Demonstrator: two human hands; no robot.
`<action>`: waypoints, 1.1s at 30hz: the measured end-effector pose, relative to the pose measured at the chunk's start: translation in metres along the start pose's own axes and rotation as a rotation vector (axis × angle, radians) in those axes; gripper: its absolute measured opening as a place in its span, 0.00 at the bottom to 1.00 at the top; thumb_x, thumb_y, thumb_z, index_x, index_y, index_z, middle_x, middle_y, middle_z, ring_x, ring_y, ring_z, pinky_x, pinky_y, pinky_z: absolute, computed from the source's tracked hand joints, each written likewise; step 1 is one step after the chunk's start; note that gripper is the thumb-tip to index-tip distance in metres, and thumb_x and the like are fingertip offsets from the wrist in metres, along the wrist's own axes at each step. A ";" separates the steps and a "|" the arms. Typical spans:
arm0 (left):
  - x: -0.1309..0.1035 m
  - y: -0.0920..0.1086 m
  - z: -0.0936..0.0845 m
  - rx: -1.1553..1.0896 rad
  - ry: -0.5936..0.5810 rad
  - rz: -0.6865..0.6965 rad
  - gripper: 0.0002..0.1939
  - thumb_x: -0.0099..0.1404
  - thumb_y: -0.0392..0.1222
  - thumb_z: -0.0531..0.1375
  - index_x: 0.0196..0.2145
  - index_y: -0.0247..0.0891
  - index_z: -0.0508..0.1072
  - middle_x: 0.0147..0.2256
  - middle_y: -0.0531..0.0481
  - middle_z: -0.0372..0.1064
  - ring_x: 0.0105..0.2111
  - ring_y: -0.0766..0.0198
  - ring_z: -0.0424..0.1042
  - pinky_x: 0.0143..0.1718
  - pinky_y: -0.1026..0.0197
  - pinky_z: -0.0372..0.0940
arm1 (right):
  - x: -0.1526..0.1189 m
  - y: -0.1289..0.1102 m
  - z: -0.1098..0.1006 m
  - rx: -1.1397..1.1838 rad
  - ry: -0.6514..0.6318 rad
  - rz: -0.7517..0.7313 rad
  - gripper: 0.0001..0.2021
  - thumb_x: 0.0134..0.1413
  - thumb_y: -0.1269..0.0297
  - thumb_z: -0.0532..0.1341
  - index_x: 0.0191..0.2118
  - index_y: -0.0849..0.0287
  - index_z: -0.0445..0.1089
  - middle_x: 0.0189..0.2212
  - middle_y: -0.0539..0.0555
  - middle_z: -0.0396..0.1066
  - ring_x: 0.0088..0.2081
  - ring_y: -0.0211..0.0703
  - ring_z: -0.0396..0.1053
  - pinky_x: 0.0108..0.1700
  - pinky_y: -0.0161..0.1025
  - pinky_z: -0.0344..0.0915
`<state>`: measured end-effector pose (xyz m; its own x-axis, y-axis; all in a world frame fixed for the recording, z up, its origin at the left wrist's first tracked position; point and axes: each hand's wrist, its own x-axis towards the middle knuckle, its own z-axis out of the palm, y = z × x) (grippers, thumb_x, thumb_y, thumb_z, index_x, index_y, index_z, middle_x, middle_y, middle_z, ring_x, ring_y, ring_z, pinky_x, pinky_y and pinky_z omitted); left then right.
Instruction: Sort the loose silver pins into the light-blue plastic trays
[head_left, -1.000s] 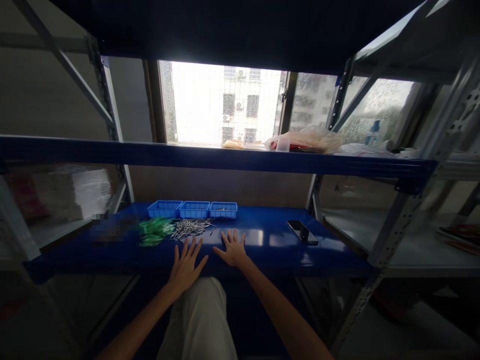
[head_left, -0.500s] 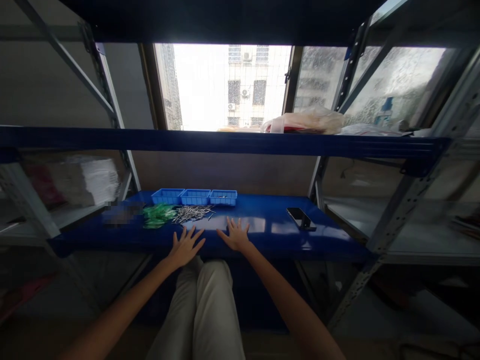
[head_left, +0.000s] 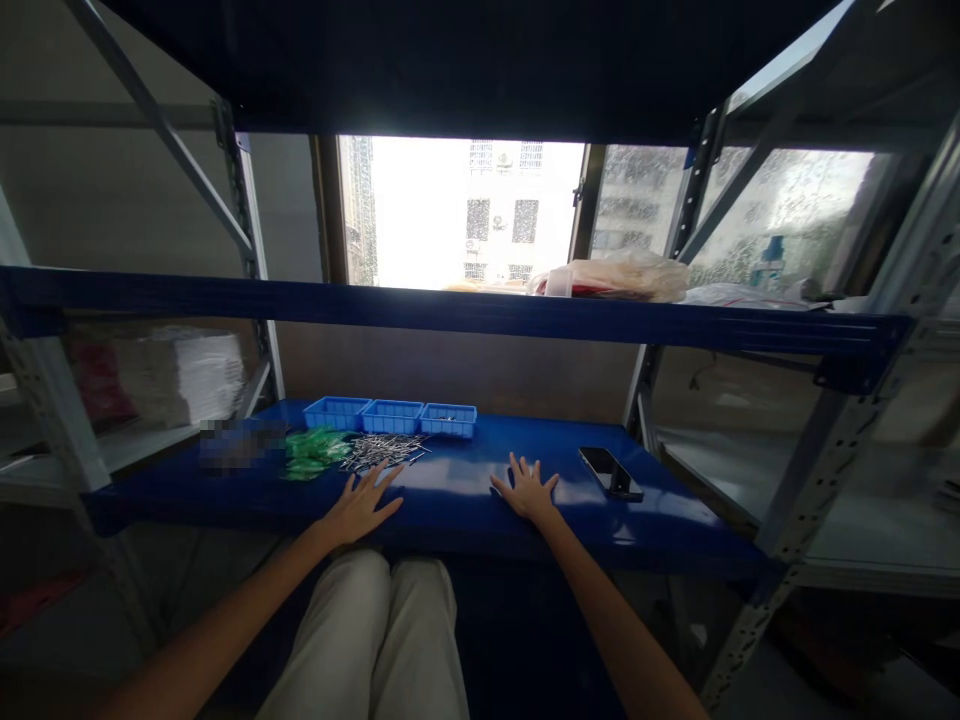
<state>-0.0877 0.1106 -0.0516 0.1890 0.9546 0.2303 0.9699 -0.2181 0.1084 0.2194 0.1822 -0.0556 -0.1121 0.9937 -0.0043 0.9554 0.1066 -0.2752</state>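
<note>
On the blue shelf [head_left: 450, 510], my left hand [head_left: 361, 508] lies with fingers spread, just in front of a pile of thin metal pieces [head_left: 381, 450]. My right hand [head_left: 529, 490] also has its fingers spread, further right, with nothing held. Left of the metal pile is a crumpled green plastic bundle [head_left: 313, 453]. Behind them stand three blue trays in a row: a left one [head_left: 337, 413], a middle one [head_left: 391, 416] and a right one [head_left: 448, 421] with small pieces inside. A dark phone [head_left: 610, 473] lies to the right of my right hand.
An upper blue shelf beam [head_left: 465, 315] crosses above the work surface, with plastic bags [head_left: 615, 275] on that level. Metal uprights [head_left: 814, 480] flank both sides. A pixelated object [head_left: 240, 443] is at the far left. White wrapped stacks [head_left: 202, 375] sit beyond.
My right hand has moved right, closer to the phone, and the gap between my hands is wider. The camera view has shifted, so the shelf appears lower.
</note>
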 end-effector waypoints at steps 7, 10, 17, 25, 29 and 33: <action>-0.001 -0.001 0.000 -0.013 -0.004 0.051 0.30 0.62 0.59 0.42 0.59 0.50 0.46 0.58 0.45 0.50 0.58 0.51 0.47 0.54 0.43 0.44 | 0.001 0.007 0.004 -0.005 0.017 -0.005 0.41 0.47 0.34 0.34 0.62 0.54 0.26 0.63 0.57 0.32 0.61 0.61 0.26 0.53 0.66 0.23; 0.000 0.000 0.001 -0.017 -0.036 0.041 0.28 0.61 0.59 0.42 0.58 0.52 0.51 0.59 0.47 0.49 0.58 0.50 0.47 0.54 0.42 0.43 | 0.000 0.008 0.004 -0.041 -0.011 -0.026 0.39 0.47 0.35 0.34 0.62 0.50 0.35 0.63 0.55 0.31 0.61 0.62 0.26 0.52 0.66 0.23; 0.003 -0.002 0.009 -0.051 0.020 0.035 0.31 0.60 0.61 0.45 0.57 0.46 0.54 0.57 0.43 0.51 0.58 0.50 0.48 0.54 0.42 0.43 | -0.004 0.010 0.001 -0.070 0.000 0.011 0.39 0.50 0.37 0.36 0.62 0.53 0.26 0.63 0.56 0.32 0.62 0.60 0.27 0.53 0.65 0.26; 0.000 -0.009 0.003 -0.039 0.186 0.166 0.28 0.62 0.55 0.45 0.59 0.51 0.47 0.62 0.51 0.35 0.60 0.51 0.38 0.57 0.44 0.36 | -0.012 0.017 -0.006 -0.081 -0.034 -0.090 0.36 0.50 0.38 0.37 0.62 0.50 0.35 0.63 0.55 0.32 0.62 0.58 0.28 0.56 0.60 0.28; -0.004 -0.015 -0.002 -0.001 0.122 0.168 0.25 0.62 0.56 0.45 0.56 0.53 0.55 0.62 0.53 0.34 0.61 0.49 0.35 0.57 0.42 0.33 | -0.016 0.021 -0.009 -0.052 -0.024 -0.163 0.36 0.51 0.38 0.38 0.62 0.50 0.34 0.63 0.55 0.34 0.62 0.54 0.30 0.58 0.55 0.30; -0.009 -0.017 -0.004 0.026 0.146 0.114 0.27 0.62 0.57 0.44 0.59 0.51 0.49 0.62 0.51 0.33 0.61 0.49 0.33 0.56 0.41 0.34 | -0.019 0.022 -0.010 -0.068 -0.033 -0.252 0.32 0.52 0.39 0.37 0.61 0.46 0.43 0.63 0.50 0.37 0.62 0.50 0.30 0.59 0.50 0.31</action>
<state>-0.1069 0.1052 -0.0517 0.2753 0.8840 0.3778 0.9475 -0.3159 0.0487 0.2448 0.1663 -0.0523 -0.3567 0.9339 0.0247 0.9122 0.3539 -0.2066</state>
